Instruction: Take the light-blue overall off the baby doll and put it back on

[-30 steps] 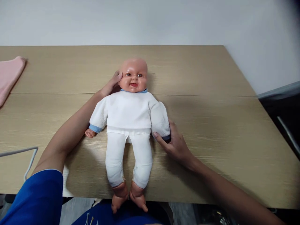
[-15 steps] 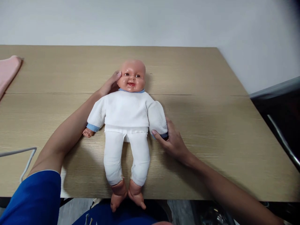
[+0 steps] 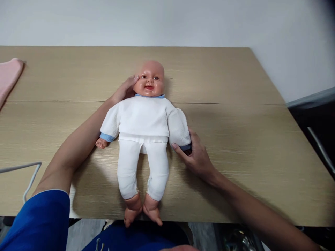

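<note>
A baby doll (image 3: 143, 122) in a white top and white trousers lies on its back on the wooden table (image 3: 235, 115), feet hanging over the near edge. My left hand (image 3: 125, 91) cups the side of the doll's head, the thumb against its cheek and the fingers behind the neck. My right hand (image 3: 196, 157) is closed on the blue cuff of the doll's sleeve on the right side, thumb on top of the fabric.
A pink cloth (image 3: 9, 78) lies at the table's far left edge. A white wire clothes hanger (image 3: 28, 176) pokes in at the left near edge. A dark piece of furniture (image 3: 316, 122) stands to the right of the table. A white wall runs behind.
Both hands keep their hold on the doll. The view has shifted slightly, so the doll sits a little higher in the picture.
</note>
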